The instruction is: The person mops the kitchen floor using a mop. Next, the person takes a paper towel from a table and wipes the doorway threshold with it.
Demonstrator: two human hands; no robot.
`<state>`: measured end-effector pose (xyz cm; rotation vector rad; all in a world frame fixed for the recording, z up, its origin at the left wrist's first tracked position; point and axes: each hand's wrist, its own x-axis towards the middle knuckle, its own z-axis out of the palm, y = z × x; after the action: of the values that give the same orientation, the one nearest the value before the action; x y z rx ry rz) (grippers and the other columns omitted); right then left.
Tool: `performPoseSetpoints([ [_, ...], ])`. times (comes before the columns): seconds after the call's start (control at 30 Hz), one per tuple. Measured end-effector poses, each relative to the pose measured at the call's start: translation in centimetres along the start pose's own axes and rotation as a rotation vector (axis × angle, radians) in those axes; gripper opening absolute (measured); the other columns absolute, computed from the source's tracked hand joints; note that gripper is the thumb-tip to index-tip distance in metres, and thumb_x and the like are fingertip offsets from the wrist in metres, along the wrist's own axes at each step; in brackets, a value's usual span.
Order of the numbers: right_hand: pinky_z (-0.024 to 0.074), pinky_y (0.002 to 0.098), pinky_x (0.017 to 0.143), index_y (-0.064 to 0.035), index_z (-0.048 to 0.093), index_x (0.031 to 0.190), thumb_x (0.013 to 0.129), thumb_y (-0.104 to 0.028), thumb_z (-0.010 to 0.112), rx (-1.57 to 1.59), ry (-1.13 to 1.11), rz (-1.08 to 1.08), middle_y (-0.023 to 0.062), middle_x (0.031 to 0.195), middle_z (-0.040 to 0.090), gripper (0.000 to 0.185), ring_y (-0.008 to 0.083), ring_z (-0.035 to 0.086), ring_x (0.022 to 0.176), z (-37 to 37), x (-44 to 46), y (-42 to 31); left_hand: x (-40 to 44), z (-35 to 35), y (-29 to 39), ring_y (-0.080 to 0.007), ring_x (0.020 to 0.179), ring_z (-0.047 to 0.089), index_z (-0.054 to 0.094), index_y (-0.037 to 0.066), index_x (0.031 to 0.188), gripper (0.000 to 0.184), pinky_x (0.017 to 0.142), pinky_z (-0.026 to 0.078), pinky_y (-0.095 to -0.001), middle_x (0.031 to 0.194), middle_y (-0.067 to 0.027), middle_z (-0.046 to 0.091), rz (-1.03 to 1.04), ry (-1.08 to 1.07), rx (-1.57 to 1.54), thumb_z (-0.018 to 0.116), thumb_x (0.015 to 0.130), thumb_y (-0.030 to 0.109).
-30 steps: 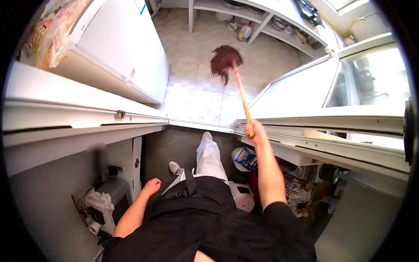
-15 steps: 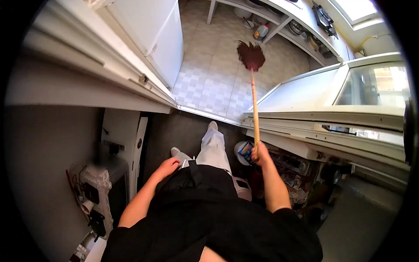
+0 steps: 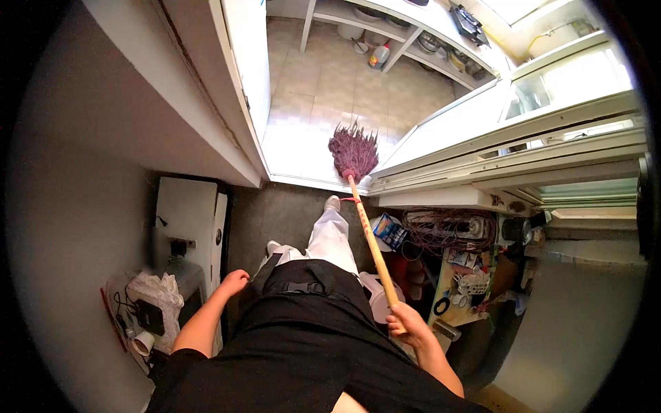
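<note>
My right hand is closed around the upper end of a mop's wooden handle. The handle slants forward from my right side to the mop head, a bundle of dark purple-red strands. Those strands lie on the pale tiled floor just past the door sill. A red tie hangs from the handle below the head. My left hand hangs by my left hip, its fingers curled in, with nothing visible in them.
The white door frame stands left of the doorway, with an open glazed door at right. Beyond are shelves and a bottle. A cluttered shelf is beside my right arm; a lace-covered appliance is left.
The mop head has come back towards me, from deep on the tiles to near the sill. My right hand has drawn back along my side with the handle. The view has shifted.
</note>
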<state>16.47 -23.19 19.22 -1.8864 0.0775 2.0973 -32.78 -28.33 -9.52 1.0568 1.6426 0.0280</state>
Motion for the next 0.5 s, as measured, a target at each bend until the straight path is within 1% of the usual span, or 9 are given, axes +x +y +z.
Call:
performPoseSetpoints([
  [0.07, 0.0334, 0.0181, 0.038, -0.0137, 0.04, 0.117, 0.095, -0.02, 0.052, 0.256, -0.039, -0.026, 0.0045, 0.072, 0.048, 0.026, 0.0084, 0.042, 0.051, -2.3, -1.3, -0.3, 1.2, -0.2, 0.2, -0.0244, 0.085, 0.065, 0.065, 0.003, 0.099, 0.025, 0.076, 0.051, -0.0356, 0.092, -0.0142, 0.068, 0.126, 0.02, -0.085, 0.055, 0.08, 0.015],
  [0.1, 0.0335, 0.0178, 0.038, -0.0122, 0.04, 0.116, 0.095, -0.02, 0.053, 0.363, -0.064, -0.023, 0.0048, 0.073, 0.048, 0.026, 0.0083, 0.042, 0.051, -3.4, -1.5, -0.5, 1.9, -0.6, 1.2, -0.023, 0.081, 0.066, 0.065, 0.003, 0.097, 0.024, 0.074, 0.051, -0.0352, 0.091, -0.0146, 0.068, 0.06, -0.034, -0.099, 0.055, 0.08, 0.016],
  [0.13, 0.0335, 0.0174, 0.038, -0.0108, 0.04, 0.116, 0.094, -0.021, 0.054, 0.465, -0.085, -0.015, 0.0052, 0.073, 0.049, 0.027, 0.0081, 0.042, 0.051, -4.4, -1.4, -0.9, 3.1, -0.3, 1.2, -0.0255, 0.086, 0.065, 0.066, 0.004, 0.097, 0.024, 0.078, 0.051, -0.036, 0.093, -0.0147, 0.067, 0.111, -0.05, -0.169, 0.053, 0.08, 0.016],
  [0.2, 0.0352, 0.0186, 0.039, -0.0053, 0.04, 0.113, 0.095, -0.024, 0.055, 0.665, -0.069, 0.023, 0.0056, 0.076, 0.049, 0.03, 0.007, 0.041, 0.05, -4.8, -1.0, -2.4, 4.4, -0.1, 3.0, -0.0286, 0.091, 0.064, 0.065, 0.004, 0.096, 0.024, 0.081, 0.05, -0.0372, 0.097, -0.0152, 0.067, 0.171, 0.054, -0.023, 0.052, 0.08, 0.016],
  [0.27, 0.0359, 0.0192, 0.039, -0.0052, 0.04, 0.113, 0.095, -0.025, 0.055, 0.681, -0.136, 0.017, 0.0054, 0.077, 0.048, 0.031, 0.0065, 0.042, 0.05, -5.2, -0.4, -3.8, 6.5, 0.5, 4.3, -0.02, 0.081, 0.064, 0.064, 0.001, 0.097, 0.023, 0.074, 0.051, -0.0341, 0.093, -0.0107, 0.066, 0.303, 0.152, 0.003, 0.054, 0.081, 0.015],
  [0.3, 0.0359, 0.019, 0.039, -0.0051, 0.04, 0.113, 0.095, -0.024, 0.054, 0.677, -0.19, 0.005, 0.0047, 0.075, 0.047, 0.03, 0.0067, 0.043, 0.05, -4.9, -0.7, -4.6, 6.8, 0.2, 6.0, -0.0227, 0.084, 0.064, 0.065, 0.002, 0.098, 0.024, 0.077, 0.05, -0.0351, 0.095, -0.0123, 0.066, 0.301, 0.135, -0.061, 0.053, 0.081, 0.015],
  [0.37, 0.0358, 0.019, 0.038, -0.005, 0.041, 0.112, 0.095, -0.024, 0.054, 0.682, -0.164, 0.014, 0.0047, 0.074, 0.047, 0.029, 0.0069, 0.043, 0.049, -4.4, -1.4, -6.3, 6.4, -0.1, 10.0, -0.0281, 0.091, 0.064, 0.065, 0.003, 0.099, 0.026, 0.081, 0.05, -0.0371, 0.1, -0.0153, 0.066, 0.297, 0.09, -0.187, 0.051, 0.08, 0.014],
  [0.47, 0.0354, 0.019, 0.037, -0.0047, 0.042, 0.111, 0.095, -0.025, 0.054, 0.684, -0.132, 0.034, 0.0047, 0.073, 0.048, 0.029, 0.0072, 0.043, 0.049, -4.7, -1.9, -7.8, 7.0, 0.9, 12.7, -0.0232, 0.085, 0.064, 0.065, 0.001, 0.1, 0.027, 0.078, 0.05, -0.0351, 0.097, -0.0142, 0.066, 0.268, -0.013, -0.314, 0.05, 0.08, 0.012],
  [0.5, 0.0355, 0.0191, 0.036, -0.0045, 0.042, 0.111, 0.094, -0.025, 0.055, 0.689, -0.113, 0.045, 0.0049, 0.074, 0.048, 0.029, 0.0073, 0.043, 0.049, -5.0, -2.4, -8.1, 8.5, 2.2, 11.9, -0.0179, 0.078, 0.063, 0.065, -0.001, 0.097, 0.024, 0.071, 0.051, -0.0327, 0.09, -0.0117, 0.066, 0.306, -0.049, -0.358, 0.051, 0.08, 0.01],
])
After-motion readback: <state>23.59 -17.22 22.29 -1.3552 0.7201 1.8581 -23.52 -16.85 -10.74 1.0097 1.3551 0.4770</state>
